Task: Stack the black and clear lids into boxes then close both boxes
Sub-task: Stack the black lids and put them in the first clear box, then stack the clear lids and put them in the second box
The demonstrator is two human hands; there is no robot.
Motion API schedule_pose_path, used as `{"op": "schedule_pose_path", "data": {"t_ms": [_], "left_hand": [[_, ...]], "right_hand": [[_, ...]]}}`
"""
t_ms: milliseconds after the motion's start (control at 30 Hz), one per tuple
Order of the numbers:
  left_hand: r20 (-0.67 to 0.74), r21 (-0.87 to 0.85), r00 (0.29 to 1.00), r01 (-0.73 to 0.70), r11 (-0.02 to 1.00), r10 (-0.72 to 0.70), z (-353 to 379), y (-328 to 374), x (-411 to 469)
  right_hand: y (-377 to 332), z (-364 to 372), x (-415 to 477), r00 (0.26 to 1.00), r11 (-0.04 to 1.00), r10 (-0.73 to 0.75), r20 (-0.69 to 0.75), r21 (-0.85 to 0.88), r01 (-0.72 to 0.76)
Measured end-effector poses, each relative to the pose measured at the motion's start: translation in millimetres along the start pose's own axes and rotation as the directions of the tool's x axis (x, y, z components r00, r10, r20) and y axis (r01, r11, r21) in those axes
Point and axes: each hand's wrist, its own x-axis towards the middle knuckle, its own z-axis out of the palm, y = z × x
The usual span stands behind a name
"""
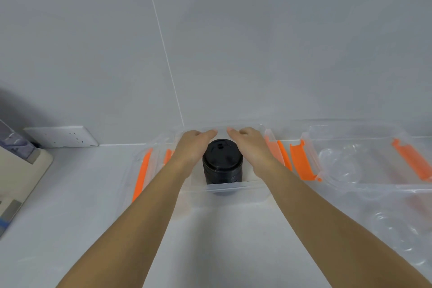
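1. Stack of black lids point(222, 166) upright in the middle of the left clear box point(224, 187), on the counter point(210, 241) against the tiled wall point(210, 42); centred there, probably, so the cover can come down without catching the stack.
2. Left hand point(194, 145) and right hand point(250, 145) reaching over the stack from either side, fingers loosely extended and spread, curled around nothing; fingertips at or on the far clear rim, contact too blurred to confirm. Mirrored like this, likely to bring the box's cover point(140, 166) evenly over the opening.
3. Orange latches point(301, 161) folded outward on both boxes, so neither one fastened yet.
4. Right clear box point(364, 154) just beside the first, open, with faint rounded shapes inside that look like the clear lids point(339, 163); count and stacking impossible to tell through the plastic.
5. Judged stage: loading apparently finished on the left, closing about to begin, right box waiting its turn.
6. Wall socket point(63, 137) and a beige appliance point(21, 170) off to the left, well apart from the work.
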Motion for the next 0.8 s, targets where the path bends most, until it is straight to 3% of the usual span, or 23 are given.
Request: {"op": "schedule_pose_path", "data": {"t_ms": [133, 233, 400, 600, 800], "left_hand": [[-0.084, 0.186, 0.961, -0.244, 0.952, 0.263, -9, 11, -21], [-0.160, 0.247, 0.870, -0.422, 0.872, 0.466, -13, 14, -44], [-0.193, 0.360, 0.705, -0.597, 0.717, 0.683, -13, -10, -73], [-0.070, 0.314, 0.510, -0.804, 0.504, 0.857, 6, -29, -92], [-0.034, 0.236, 0.441, -0.868, 0.436, 0.897, 40, -37, -113]], "right_hand": [[-12, -9, -22, 0.965, 0.967, -0.254, -0.062, -0.046, 0.251], [-17, -15, -45, 0.914, 0.916, -0.400, -0.070, -0.055, 0.397], [-6, -27, -85, 0.798, 0.795, -0.599, -0.066, -0.174, 0.582], [17, -57, -128, 0.709, 0.672, -0.703, -0.048, -0.371, 0.641], [45, -94, -155, 0.672, 0.601, -0.738, -0.061, -0.510, 0.615]]}}
